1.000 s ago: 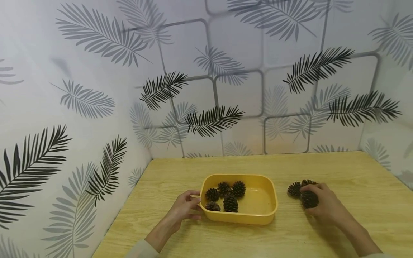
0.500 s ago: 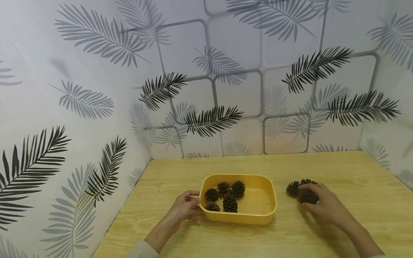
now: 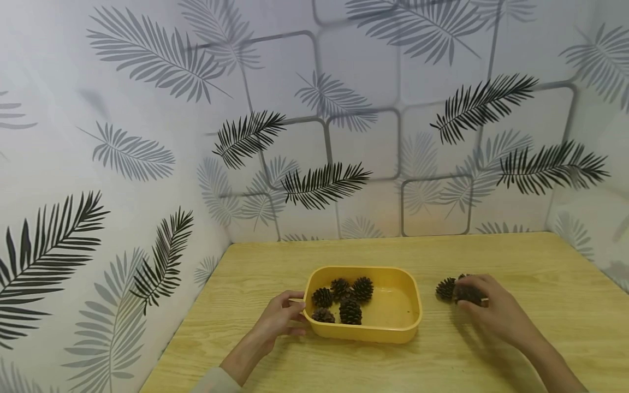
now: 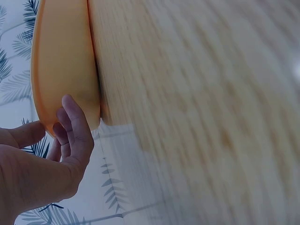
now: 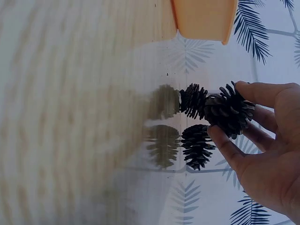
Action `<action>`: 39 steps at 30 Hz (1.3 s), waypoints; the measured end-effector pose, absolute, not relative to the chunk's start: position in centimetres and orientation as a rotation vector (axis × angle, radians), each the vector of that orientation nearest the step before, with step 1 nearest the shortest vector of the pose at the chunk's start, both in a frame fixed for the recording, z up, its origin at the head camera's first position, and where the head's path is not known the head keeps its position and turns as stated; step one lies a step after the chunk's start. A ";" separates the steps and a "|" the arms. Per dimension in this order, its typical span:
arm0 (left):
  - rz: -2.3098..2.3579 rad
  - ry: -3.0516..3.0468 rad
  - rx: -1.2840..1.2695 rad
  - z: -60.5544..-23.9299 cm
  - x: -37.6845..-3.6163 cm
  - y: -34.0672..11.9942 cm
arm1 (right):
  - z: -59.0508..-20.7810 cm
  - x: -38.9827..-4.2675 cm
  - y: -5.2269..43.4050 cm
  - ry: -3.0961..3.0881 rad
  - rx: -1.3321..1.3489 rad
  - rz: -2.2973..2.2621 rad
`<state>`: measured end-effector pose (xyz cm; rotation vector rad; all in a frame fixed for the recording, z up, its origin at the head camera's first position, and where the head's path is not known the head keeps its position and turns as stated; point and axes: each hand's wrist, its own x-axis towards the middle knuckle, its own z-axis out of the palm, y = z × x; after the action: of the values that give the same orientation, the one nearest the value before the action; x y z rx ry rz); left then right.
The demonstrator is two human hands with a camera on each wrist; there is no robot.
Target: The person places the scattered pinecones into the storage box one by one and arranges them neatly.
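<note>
My right hand (image 3: 498, 311) holds a dark brown pine cone (image 5: 227, 112) between thumb and fingertips, raised off the table in the right wrist view. Two more pine cones lie close beside it, one (image 5: 193, 101) just past the held cone and another (image 5: 197, 147) near my thumb. From the head view, the held cone hides part of the one behind. At the left end of a yellow plastic tub (image 3: 366, 333), my left hand (image 3: 277, 319) rests its loosely bent fingers against the outer wall, fingertips right at the rim. No finger reaches inside the tub.
Several pine cones (image 3: 350, 311) sit in the left half of the tub. Everything stands on a wood-grain table (image 3: 275, 363). A wall (image 3: 363, 213) covered with leaf prints rises behind the table's back edge, and another runs along the left side.
The right hand's thumb and the pine cone in its grasp have shifted slightly up and away in the head view. The left hand and the tub have stayed in place.
</note>
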<state>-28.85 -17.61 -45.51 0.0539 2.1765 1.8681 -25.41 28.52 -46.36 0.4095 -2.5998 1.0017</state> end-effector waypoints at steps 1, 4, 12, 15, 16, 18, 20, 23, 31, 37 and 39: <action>1.867 2.175 0.053 -45.5 -28.9 -17.6 | -46.3 -25.4 28.4 -2.580 0.420 0.999; 1.867 2.173 0.058 -45.5 -28.9 -17.6 | -46.1 -25.5 28.3 -2.532 0.455 0.990; 1.866 2.175 0.078 -45.4 -28.9 -17.7 | -46.1 -25.7 28.1 -2.477 0.519 0.975; 1.868 2.173 0.076 -45.4 -28.9 -17.7 | -45.9 -25.7 28.0 -2.475 0.524 0.982; 1.868 2.174 0.074 -45.4 -28.9 -17.7 | -45.9 -25.6 27.9 -2.477 0.524 0.985; 1.869 2.175 0.077 -45.4 -28.8 -17.7 | -45.7 -25.5 27.8 -2.486 0.521 1.001; 1.867 2.180 0.082 -45.4 -28.8 -17.7 | -45.5 -25.4 27.6 -2.497 0.514 1.020; 1.865 2.182 0.084 -45.4 -28.8 -17.7 | -45.0 -25.2 27.3 -2.507 0.519 1.076; 1.863 2.187 0.079 -45.4 -28.9 -17.7 | -43.9 -24.8 26.6 -2.508 0.569 1.224; 1.863 2.187 0.073 -45.3 -28.9 -17.6 | -43.0 -24.8 26.2 -2.539 0.538 1.291; 1.863 2.185 0.067 -45.3 -28.9 -17.6 | -42.7 -24.9 26.0 -2.542 0.534 1.329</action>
<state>-28.91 -17.60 -45.29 0.0672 2.1848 1.8630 -24.90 26.04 -42.72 0.5344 -2.5418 1.3287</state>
